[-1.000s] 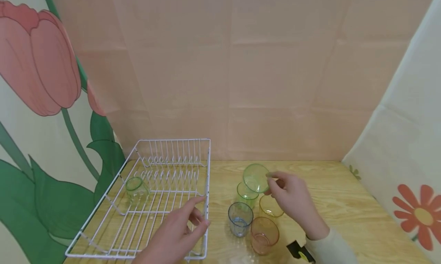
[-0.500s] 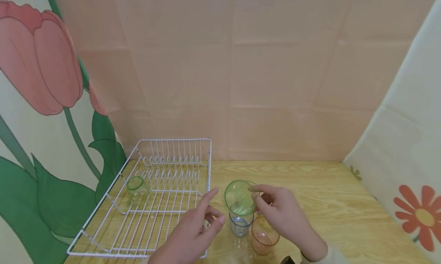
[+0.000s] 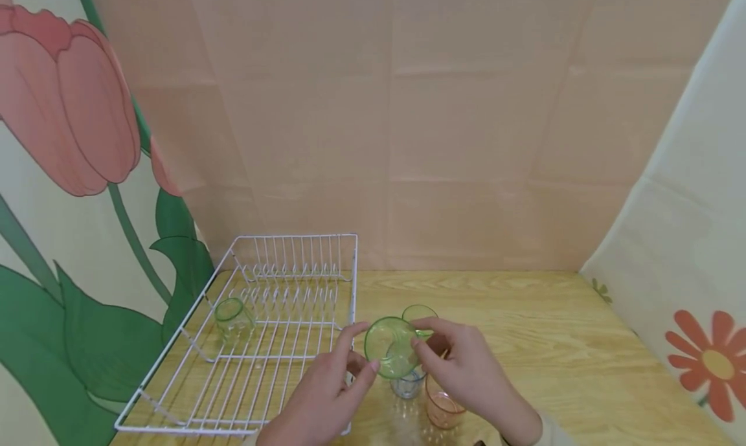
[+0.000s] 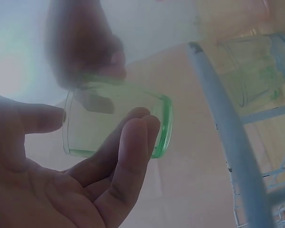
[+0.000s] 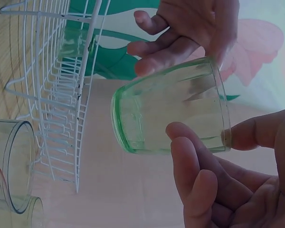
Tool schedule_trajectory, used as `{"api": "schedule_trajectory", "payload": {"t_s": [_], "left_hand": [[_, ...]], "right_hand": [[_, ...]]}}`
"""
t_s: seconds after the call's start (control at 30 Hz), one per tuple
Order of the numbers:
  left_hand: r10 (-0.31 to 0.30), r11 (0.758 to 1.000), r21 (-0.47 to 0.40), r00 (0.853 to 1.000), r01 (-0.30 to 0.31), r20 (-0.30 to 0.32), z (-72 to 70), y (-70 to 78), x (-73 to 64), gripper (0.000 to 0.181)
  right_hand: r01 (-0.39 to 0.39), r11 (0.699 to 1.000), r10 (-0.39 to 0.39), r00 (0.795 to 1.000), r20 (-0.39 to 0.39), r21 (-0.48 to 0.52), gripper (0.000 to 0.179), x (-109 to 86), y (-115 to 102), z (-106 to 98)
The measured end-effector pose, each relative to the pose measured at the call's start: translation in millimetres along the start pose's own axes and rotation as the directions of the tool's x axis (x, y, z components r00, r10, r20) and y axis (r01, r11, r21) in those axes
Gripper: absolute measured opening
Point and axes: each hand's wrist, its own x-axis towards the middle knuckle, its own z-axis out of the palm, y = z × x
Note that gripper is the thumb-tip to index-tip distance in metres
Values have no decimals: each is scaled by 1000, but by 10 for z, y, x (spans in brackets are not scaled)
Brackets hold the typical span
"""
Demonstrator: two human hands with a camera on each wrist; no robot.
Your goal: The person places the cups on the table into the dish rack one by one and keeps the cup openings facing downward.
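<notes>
A clear green drinking glass [image 3: 392,347] is held up tilted between both hands, over the other glasses. My right hand [image 3: 466,362] grips it from the right, thumb at the rim and fingers along the side, as the right wrist view shows. From the left, my left hand [image 3: 326,384] holds it too, its thumb [image 4: 45,118] at the rim and its fingers [image 4: 133,142] curled along the wall. Below and behind stand a blue glass [image 3: 408,388], an orange glass [image 3: 444,407] and another green glass [image 3: 419,312], all partly hidden.
A white wire dish rack [image 3: 256,357] stands on the left of the wooden table [image 3: 524,316], its right edge beside my left hand. Inside it, a green glass [image 3: 233,323] sits at the left. A peach cloth [image 3: 384,142] hangs behind.
My right hand has brought the green glass left and down, away from above the other green glass. My left hand has moved right to meet it and now holds it too.
</notes>
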Motion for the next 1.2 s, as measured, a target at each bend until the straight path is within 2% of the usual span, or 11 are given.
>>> {"api": "schedule_trajectory", "payload": {"t_s": [0.27,0.47,0.63,1.03,1.2], "left_hand": [[-1,1000,-23,1000,1,-9,19,-2,-3,51],[9,999,-33,1000,-10,-10,32,6,-16,51],[31,999,-10,999,-31,-10,32,14,-13,51],[31,998,55,1000,-30,-5,3,16,-13,56],[2,1000,29,1000,-2,16,-4,6,-22,54]], "right_hand": [[-29,999,29,999,18,22,26,3,14,-6],[-71,991,66,997,48,110,34,17,28,-25],[-108,982,98,993,71,152,39,35,36,-33],[-142,979,130,988,85,149,46,58,69,-6],[-149,978,136,986,92,146,47,62,74,3]]}}
